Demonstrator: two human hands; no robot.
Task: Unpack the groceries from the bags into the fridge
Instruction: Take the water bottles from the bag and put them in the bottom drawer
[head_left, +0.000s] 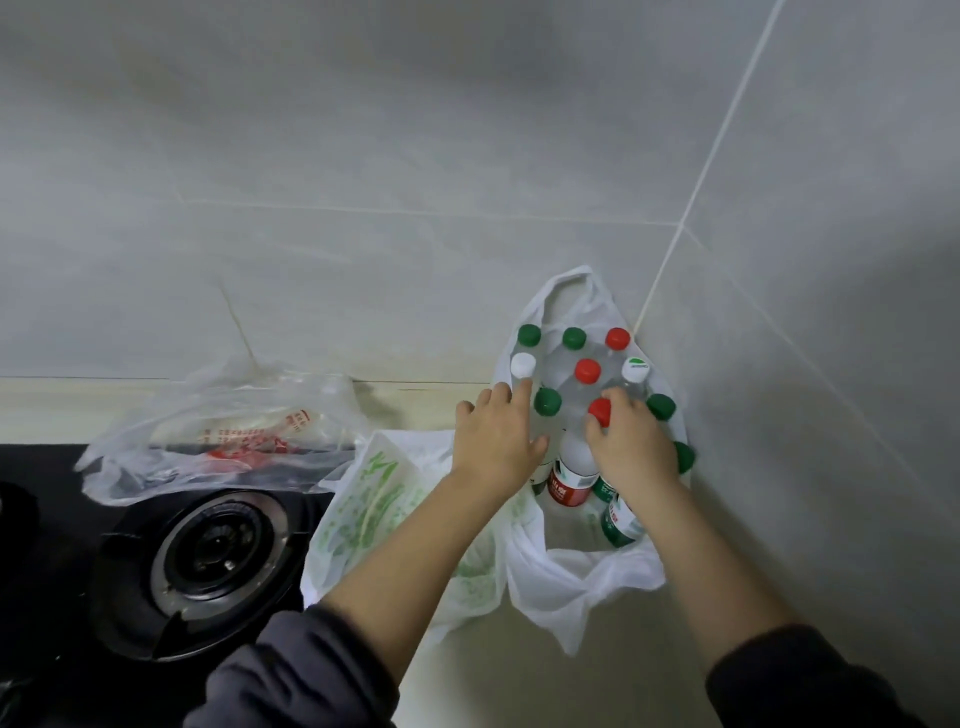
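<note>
Now my right hand (631, 449) curls its fingers round the neck of a red-capped bottle (601, 412) standing among the others in the white bag (571, 587) in the corner of the counter (519, 686), while my left hand (496, 441) lays straight, spread fingers against the white-capped bottle (522, 366).

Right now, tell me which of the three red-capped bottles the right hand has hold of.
The front red-capped bottle, nearest the person: the right hand curls round its neck. The middle one and back one stand untouched.
</note>
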